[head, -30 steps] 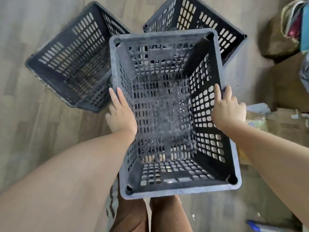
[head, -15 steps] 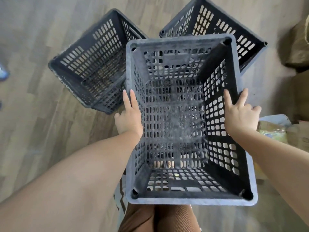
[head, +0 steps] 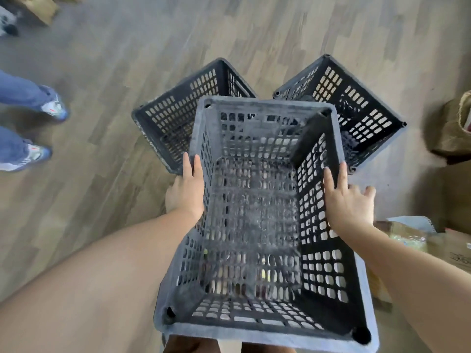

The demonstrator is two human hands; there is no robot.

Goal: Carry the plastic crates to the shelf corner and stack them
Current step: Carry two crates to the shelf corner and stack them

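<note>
I hold a dark grey slotted plastic crate (head: 265, 104) up in front of me, its open top facing me. My left hand (head: 187, 189) presses flat against its left wall, fingers straight along the rim. My right hand (head: 346, 202) lies on the right rim with fingers straight and spread, thumb out to the side. Two more crates of the same kind stand on the wooden floor beyond it, one at the left (head: 178, 115) and one at the right (head: 356, 108), both partly hidden by the held crate.
Another person's feet in blue jeans and sneakers (head: 53, 108) stand on the floor at the left. A brown sack (head: 456, 128) and cardboard boxes (head: 446, 245) crowd the right side. A box (head: 38, 6) sits at the top left.
The view has swung left, so the crates sit further right and lower in frame and a person's feet have come into view. My right fingers have straightened and spread.
</note>
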